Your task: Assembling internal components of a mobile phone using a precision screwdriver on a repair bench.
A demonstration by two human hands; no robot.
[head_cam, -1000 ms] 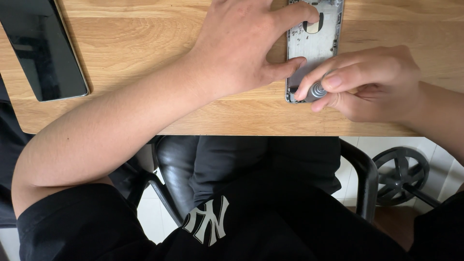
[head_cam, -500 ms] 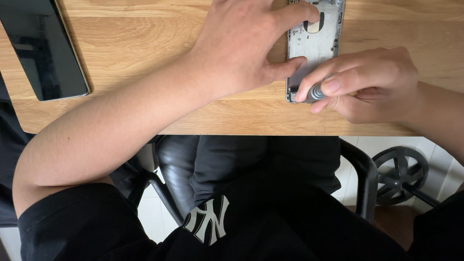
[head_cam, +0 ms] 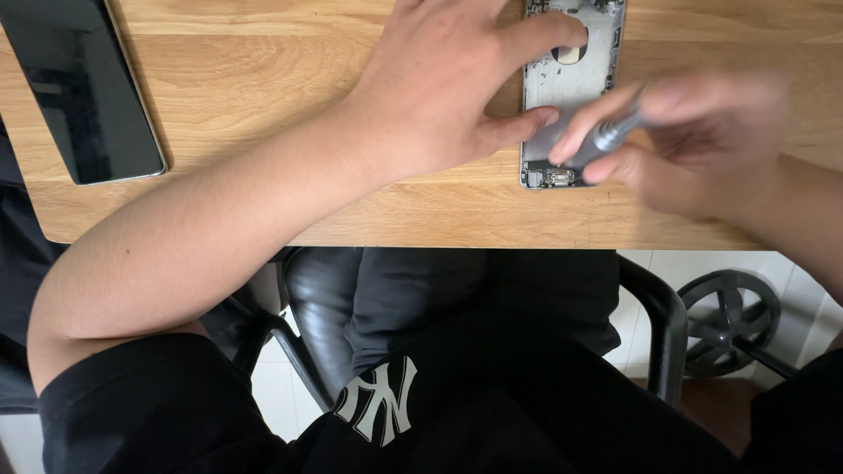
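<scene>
An opened silver phone housing [head_cam: 571, 79] lies on the wooden table [head_cam: 263, 96], its inside facing up. My left hand [head_cam: 448, 79] presses on it, index finger near the round hole and thumb on its left edge. My right hand [head_cam: 694, 140], blurred by motion, grips a small grey screwdriver [head_cam: 610, 136] over the lower part of the housing. The screwdriver's tip is hidden by my fingers.
A black phone [head_cam: 79, 88] lies screen up at the table's left. Below the table edge I see my dark clothes, a black chair [head_cam: 650, 307] and a wheel base [head_cam: 733, 320] on the white tiled floor.
My right hand with the screwdriver has lifted and shifted slightly up and right over the housing and is now blurred. My left hand has stayed in place.
</scene>
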